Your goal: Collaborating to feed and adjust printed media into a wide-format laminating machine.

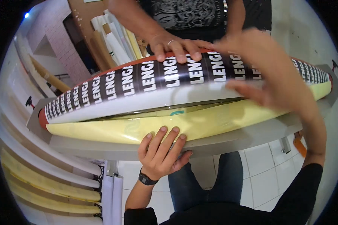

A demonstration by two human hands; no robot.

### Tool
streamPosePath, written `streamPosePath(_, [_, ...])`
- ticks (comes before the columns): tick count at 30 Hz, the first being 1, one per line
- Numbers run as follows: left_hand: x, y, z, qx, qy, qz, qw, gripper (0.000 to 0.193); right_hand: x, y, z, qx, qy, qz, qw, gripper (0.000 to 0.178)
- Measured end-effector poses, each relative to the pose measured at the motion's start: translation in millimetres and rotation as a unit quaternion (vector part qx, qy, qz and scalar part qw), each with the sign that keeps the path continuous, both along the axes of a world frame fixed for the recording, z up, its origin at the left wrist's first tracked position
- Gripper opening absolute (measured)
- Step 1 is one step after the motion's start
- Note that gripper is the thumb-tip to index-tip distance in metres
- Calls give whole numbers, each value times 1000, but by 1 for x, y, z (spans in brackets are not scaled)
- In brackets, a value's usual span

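My left hand [159, 153], with a dark watch on its wrist, lies with fingers spread on the near edge of a pale yellow sheet [214, 119]. Blurred by motion, my right hand [268, 73] is raised over the right part of a roll, thumb and fingers apart, with nothing visible between them. Around this long roll wraps a black printed sheet [154, 77] with repeated white lettering and a white border. Between the printed sheet and the yellow sheet is a long narrow gap, where a clear glossy layer [176, 112] shows.
Across from me, another person's hand [178, 47] rests on the roll's far side. The roll lies on a grey bench or machine frame [82, 149]. Several white and yellow rolls [49, 183] are racked at left. More rolls [114, 39] stand behind. White floor tiles [264, 159] lie below.
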State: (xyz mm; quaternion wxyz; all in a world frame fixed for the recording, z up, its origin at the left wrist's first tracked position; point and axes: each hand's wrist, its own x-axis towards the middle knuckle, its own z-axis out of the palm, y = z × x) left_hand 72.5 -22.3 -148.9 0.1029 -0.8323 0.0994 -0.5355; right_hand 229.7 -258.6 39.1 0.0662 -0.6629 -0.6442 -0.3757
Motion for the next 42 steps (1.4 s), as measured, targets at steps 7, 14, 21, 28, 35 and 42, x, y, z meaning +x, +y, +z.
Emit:
streamPosePath(7, [1, 1, 5, -17, 0, -36, 999, 32, -53, 17, -68, -190, 175, 104, 961, 38])
streamPosePath(14, [1, 2, 3, -16, 3, -44, 999, 31, -42, 22, -83, -156, 215, 141, 954, 26])
streamPosePath(21, [2, 1, 2, -18, -22, -61, 998, 31, -39, 24, -87, -156, 256, 148, 942, 27])
streamPosePath(28, [-10, 13, 6, -37, -41, -43, 998, 32, -43, 32, -79, -162, 268, 150, 938, 32])
streamPosePath(35, [-34, 68, 2, -68, -58, 16, 996, 45, -42, 43, -76, -196, 247, 139, 939, 36])
streamPosePath(42, [-49, 99, 0, -71, -68, 62, 993, 48, -49, 65, -72, -205, 227, 160, 939, 38])
